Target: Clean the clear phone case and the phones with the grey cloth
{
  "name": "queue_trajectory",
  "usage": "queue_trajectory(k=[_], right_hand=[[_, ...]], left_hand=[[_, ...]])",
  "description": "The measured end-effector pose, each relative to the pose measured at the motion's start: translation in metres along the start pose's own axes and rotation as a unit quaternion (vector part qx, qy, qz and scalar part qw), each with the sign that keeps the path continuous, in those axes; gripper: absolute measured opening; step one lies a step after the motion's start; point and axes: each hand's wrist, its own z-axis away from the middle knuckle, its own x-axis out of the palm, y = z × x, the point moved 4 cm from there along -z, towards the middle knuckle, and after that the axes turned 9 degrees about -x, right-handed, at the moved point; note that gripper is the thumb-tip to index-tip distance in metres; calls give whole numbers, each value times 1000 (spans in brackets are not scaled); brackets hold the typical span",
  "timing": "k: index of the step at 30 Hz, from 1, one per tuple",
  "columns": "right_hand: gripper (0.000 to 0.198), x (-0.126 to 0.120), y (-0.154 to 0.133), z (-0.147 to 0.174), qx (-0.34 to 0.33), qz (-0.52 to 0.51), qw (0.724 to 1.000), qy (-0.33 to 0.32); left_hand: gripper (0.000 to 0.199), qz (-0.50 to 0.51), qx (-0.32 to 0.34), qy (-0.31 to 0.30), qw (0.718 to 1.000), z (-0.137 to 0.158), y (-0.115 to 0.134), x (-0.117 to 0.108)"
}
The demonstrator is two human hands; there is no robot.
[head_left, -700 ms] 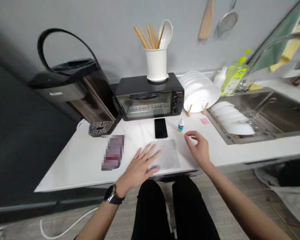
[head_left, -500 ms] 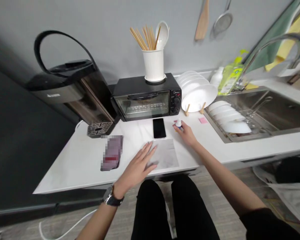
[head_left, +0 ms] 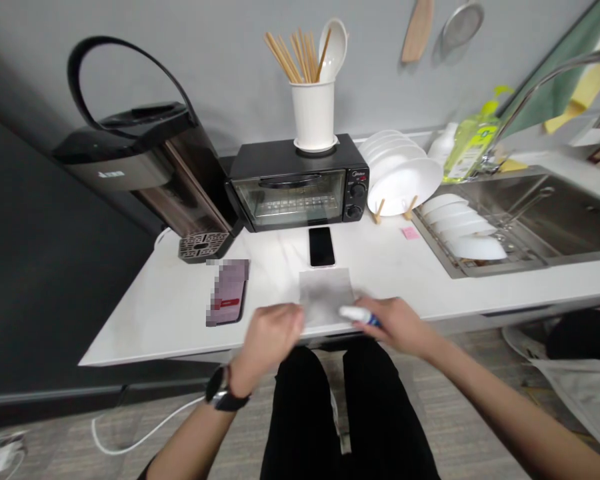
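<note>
My right hand grips a small white-and-blue bottle, tilted with its white end pointing left; the pair is smeared by motion. Over the counter's front edge, my left hand is closed with its fingers curled, and what they hold, if anything, is hidden. Between the hands a thin grey square sheet lies flat on the white counter. Just beyond it is a dark-screened phone. To the left lies a second phone, its screen partly pixelated.
A black toaster oven carries a white holder of chopsticks and a ladle. At left stands a water dispenser. Racked plates, a pink note and a sink with bowls are on the right.
My right hand has lifted the bottle and brought it nearer, tipping it over the sheet. My left hand, spread flat by the sheet before, has drawn back and closed. The view has shifted slightly.
</note>
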Motion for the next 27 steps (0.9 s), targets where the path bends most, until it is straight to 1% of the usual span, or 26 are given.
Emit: queue_trajectory(k=[1,2,3,4,6,7,8,10,12,14,15,16,17,18,19,21,22,23,24,27], right_hand=[[35,-10,12,11,42,-64,996,49],[34,-17,22,20,76,-146,982,95],[34,-18,28,27,97,-249,957,115],[36,-15,29,30,96,-342,927,119],[38,-5,24,29,86,-485,861,126],[38,1,19,26,77,-528,836,133],[38,7,14,21,69,-556,816,143],[40,14,6,12,55,-594,786,164],[38,18,2,6,49,-617,766,173],[35,19,4,3,51,-624,759,179],[39,18,6,2,53,-617,764,180],[44,17,8,1,52,-602,776,180],[49,16,11,-1,51,-574,798,178],[51,14,14,-4,48,-528,830,172],[52,12,16,-8,44,-466,869,161],[55,6,19,-19,25,-307,943,126],[56,2,19,-25,8,-228,968,103],[57,-1,19,-33,-12,-158,984,77],[56,-3,19,-40,-33,-101,993,49],[51,-4,19,-61,-80,5,996,-36]], left_hand=[[54,14,-66,49,997,4,-15,-12],[52,26,-132,79,988,8,-30,-19],[50,34,-162,73,983,10,-41,-20],[49,43,-169,46,984,9,-48,-14],[47,51,-173,-26,983,5,-56,10],[47,56,-183,-46,980,2,-58,23],[48,68,-200,-52,976,-2,-60,36],[51,104,-241,-39,964,-6,-66,56],[51,139,-271,-28,952,-8,-71,64],[51,165,-278,-16,946,-7,-74,64],[50,175,-271,-12,946,-7,-74,61],[50,182,-257,-13,949,-6,-72,59],[48,185,-240,-18,953,-6,-71,58],[47,185,-222,-25,957,-6,-68,57],[46,182,-207,-32,961,-6,-66,57],[43,171,-188,-45,966,-5,-64,58],[42,168,-185,-49,967,-5,-63,59],[42,169,-185,-51,967,-5,-63,60],[42,172,-188,-52,966,-4,-63,61],[42,189,-197,-49,961,-4,-64,60]])
